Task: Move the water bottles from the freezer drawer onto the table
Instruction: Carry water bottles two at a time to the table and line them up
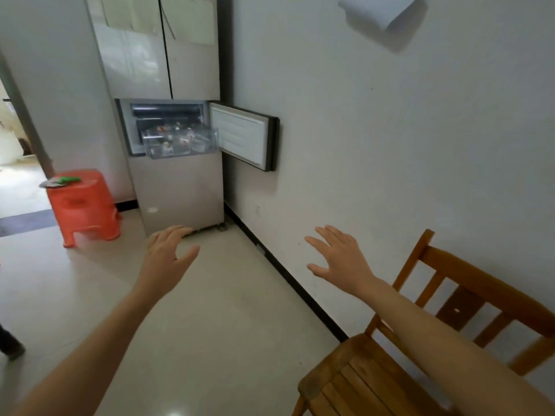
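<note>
2 bare hands are being held out above the floor (210, 325), and nothing is being gripped by either of them. The left hand (168, 253) is being kept open, with its fingers straight, a little spread, and the thumb set apart. The right hand (339, 256) is being kept open in the same way, with the fingers spread and relaxed.

The freezer drawer (180, 144) is being seen well beyond the fingertips of both hands, pulled out from the fridge (180, 190). Small things (177, 139) are being held inside it, but they are too blurred to be told as the water bottles. The freezer door (243, 136) is being left open, far ahead of the right fingers, beside the wall (390, 145). An orange stool (82, 205) is being seen to the left of the left fingers, well apart. A wooden chair (420, 370) is being seen behind the right fingers, under the right forearm.
</note>
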`<action>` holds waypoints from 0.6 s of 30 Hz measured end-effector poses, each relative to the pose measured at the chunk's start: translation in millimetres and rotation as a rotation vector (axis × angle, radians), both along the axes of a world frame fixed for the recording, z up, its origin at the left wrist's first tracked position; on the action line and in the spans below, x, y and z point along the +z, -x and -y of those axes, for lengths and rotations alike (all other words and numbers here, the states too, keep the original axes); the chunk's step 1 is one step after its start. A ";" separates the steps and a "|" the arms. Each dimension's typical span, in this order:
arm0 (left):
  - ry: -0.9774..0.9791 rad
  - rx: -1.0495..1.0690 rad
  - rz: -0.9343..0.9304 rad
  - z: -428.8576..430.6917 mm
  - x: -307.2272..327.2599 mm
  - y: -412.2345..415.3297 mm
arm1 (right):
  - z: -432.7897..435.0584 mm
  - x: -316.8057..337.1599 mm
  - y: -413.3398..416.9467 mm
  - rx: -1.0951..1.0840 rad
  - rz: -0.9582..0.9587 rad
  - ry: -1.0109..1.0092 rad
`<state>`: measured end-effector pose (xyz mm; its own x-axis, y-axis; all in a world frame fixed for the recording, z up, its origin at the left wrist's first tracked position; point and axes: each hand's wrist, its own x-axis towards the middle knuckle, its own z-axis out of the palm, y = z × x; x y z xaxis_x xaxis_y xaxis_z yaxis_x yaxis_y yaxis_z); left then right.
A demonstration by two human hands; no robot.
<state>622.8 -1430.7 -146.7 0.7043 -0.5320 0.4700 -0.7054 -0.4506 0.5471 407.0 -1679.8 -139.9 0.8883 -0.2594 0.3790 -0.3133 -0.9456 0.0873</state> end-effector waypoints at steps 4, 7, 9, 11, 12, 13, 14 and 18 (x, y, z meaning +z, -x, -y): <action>0.059 0.063 0.076 39.2 22.2 -24.3 | 55.6 15.2 -37.9 0.012 0.123 -0.049; 0.070 0.088 0.062 53.5 24.0 -41.9 | 75.7 12.4 -70.8 0.072 0.124 -0.103; 0.052 0.116 0.052 57.5 18.8 -55.1 | 84.9 4.3 -92.0 0.134 0.095 -0.087; 0.028 0.147 0.046 60.6 15.0 -68.4 | 95.1 -3.9 -113.7 0.171 0.048 -0.077; 0.020 0.160 0.035 62.0 13.7 -74.7 | 99.6 -6.8 -124.9 0.184 0.043 -0.064; 0.014 0.170 0.027 63.5 11.9 -82.9 | 104.3 -7.9 -136.7 0.197 0.038 -0.058; 0.008 0.178 0.026 65.2 8.9 -93.7 | 109.9 -9.7 -151.4 0.215 0.035 -0.069; -0.015 0.247 0.012 67.9 -3.7 -139.8 | 127.4 -18.0 -209.5 0.277 0.006 -0.074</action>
